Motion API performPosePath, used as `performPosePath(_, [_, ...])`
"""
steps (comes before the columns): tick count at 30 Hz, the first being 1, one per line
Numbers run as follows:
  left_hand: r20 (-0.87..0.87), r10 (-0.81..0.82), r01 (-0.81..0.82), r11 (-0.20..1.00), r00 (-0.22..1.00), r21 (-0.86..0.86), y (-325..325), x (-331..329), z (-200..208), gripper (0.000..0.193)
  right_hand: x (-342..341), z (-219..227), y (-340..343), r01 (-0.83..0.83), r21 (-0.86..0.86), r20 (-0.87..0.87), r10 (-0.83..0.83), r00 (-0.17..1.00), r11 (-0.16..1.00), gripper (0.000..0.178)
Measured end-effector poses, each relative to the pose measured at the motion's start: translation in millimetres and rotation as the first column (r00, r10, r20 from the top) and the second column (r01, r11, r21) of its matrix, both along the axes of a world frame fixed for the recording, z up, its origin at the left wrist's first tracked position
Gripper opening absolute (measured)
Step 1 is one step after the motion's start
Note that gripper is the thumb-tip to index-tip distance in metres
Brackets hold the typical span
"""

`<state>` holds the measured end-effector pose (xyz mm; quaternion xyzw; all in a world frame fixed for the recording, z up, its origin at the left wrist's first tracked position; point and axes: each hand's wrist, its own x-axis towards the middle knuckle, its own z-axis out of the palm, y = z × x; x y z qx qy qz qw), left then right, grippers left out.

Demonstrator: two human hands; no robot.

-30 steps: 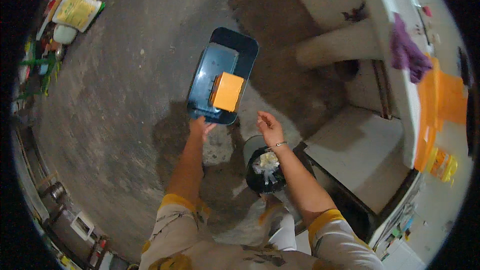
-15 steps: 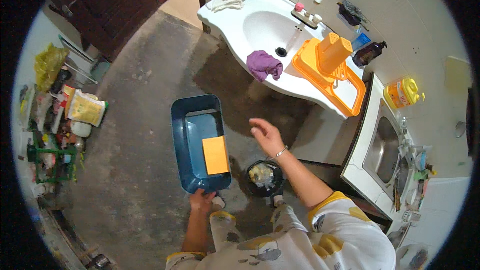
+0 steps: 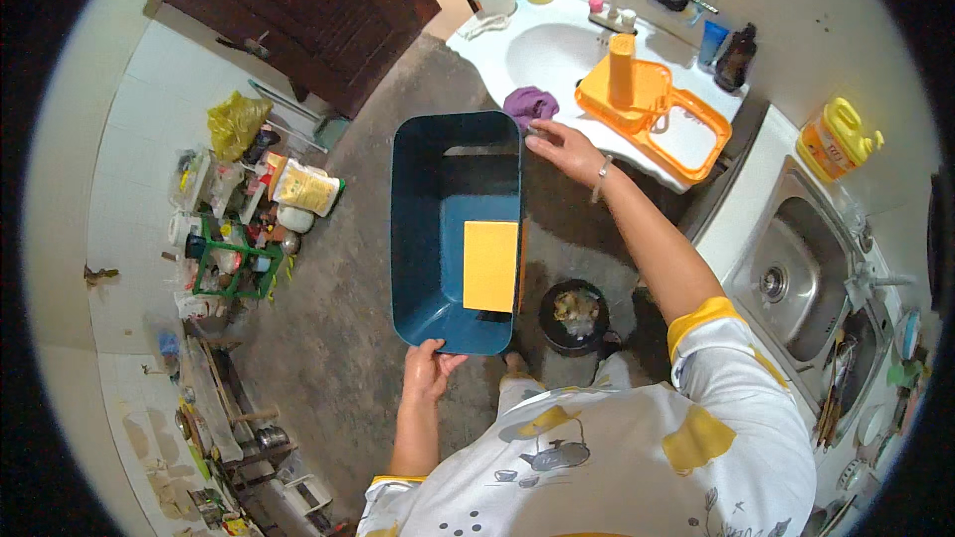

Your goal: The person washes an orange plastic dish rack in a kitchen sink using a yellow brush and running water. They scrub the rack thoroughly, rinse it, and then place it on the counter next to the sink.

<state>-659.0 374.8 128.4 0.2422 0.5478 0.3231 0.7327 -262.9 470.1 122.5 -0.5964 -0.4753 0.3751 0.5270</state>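
Observation:
A deep, dark blue rectangular tub [image 3: 423, 229] is held out in front of my body, its inside facing up. A flat yellow-orange rectangular panel [image 3: 489, 267] shows at its right side. My left hand [image 3: 428, 368] is closed on the near rim, thumb over the edge. Beside the far right corner is my right hand [image 3: 567, 151], wearing a bracelet, with its fingers apart. Whether its fingertips touch the rim I cannot tell. A purple cloth [image 3: 530, 105] lies on the washbasin's front edge, just beyond that hand.
Orange plastic pieces [image 3: 652, 99] rest on the white washbasin [image 3: 542, 50]. A black bucket [image 3: 574, 316] with waste in it stands near my feet. At right are a steel sink [image 3: 786, 259] and a yellow jug [image 3: 836, 139]. Cluttered shelves [image 3: 234, 259] line the left; a brown door [image 3: 298, 10] is beyond.
The tub has come up closer to me, with my left hand still on its near rim. My right hand has moved from beside the tub to its far right corner.

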Motion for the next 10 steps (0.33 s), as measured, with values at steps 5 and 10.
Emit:
performPosePath(5, [-0.092,-0.271,0.28,0.955,0.958,0.099,-32,33,53,0.046,38,59,-121,0.022,0.071,-0.057,-0.018,0.998,0.997,0.058])
performPosePath(10, [-0.325,-0.475,0.555,0.799,0.818,0.231,-51,68,90,0.058,53,80,-264,0.343,0.016,-0.066,-0.342,0.938,0.939,0.075])
